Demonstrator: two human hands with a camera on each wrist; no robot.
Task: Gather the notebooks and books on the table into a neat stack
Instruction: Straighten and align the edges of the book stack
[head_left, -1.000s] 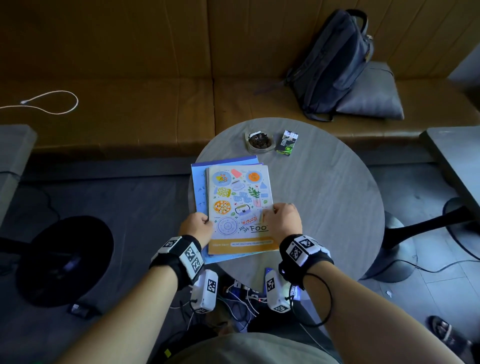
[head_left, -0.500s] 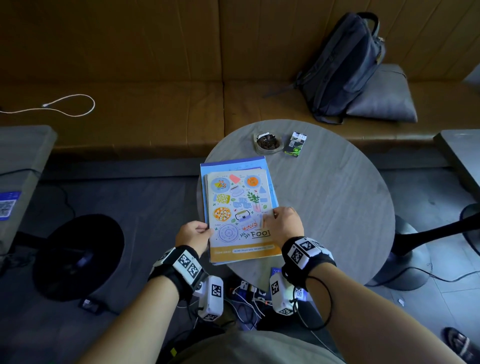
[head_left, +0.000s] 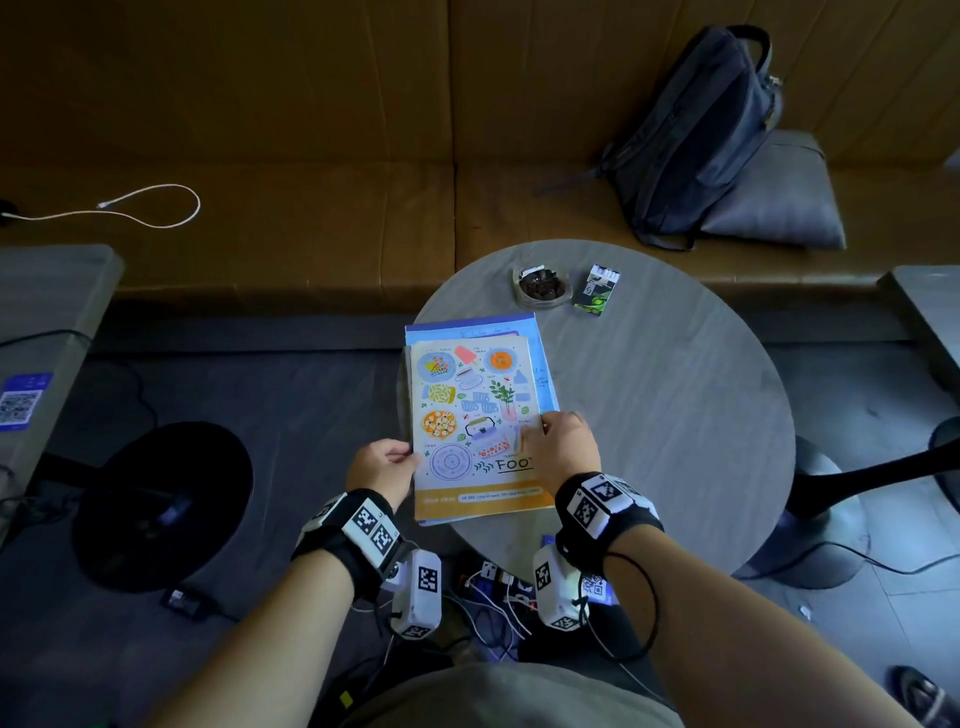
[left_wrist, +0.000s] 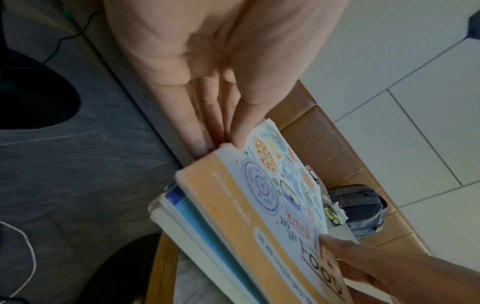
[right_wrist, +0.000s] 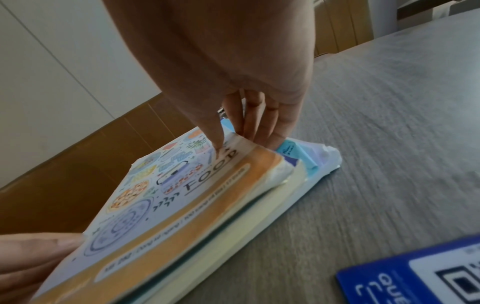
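A stack of books lies on the left side of the round grey table (head_left: 675, 415), its left edge at the rim. On top is an illustrated "FOOD" notebook (head_left: 467, 415) (left_wrist: 259, 195) (right_wrist: 168, 195) with an orange band. Blue notebooks (head_left: 540, 374) (right_wrist: 288, 148) show beneath it at the far and right edges. My left hand (head_left: 384, 465) (left_wrist: 228, 142) pinches the stack's left edge, thumb on the cover and fingers below. My right hand (head_left: 561, 441) (right_wrist: 249, 139) has its thumb on the cover and straight fingers pressed against the notebook's right edge.
A glass dish of dark bits (head_left: 543, 286) and a small pack (head_left: 597, 290) sit at the table's far side. A blue QR card (right_wrist: 415, 271) lies near the front edge. A backpack (head_left: 696, 135) and cushion (head_left: 779, 202) rest on the brown bench behind.
The top notebook has slid left over the blue ones, so the left edges now line up and blue shows on the right. Both hands stayed at the stack's sides.
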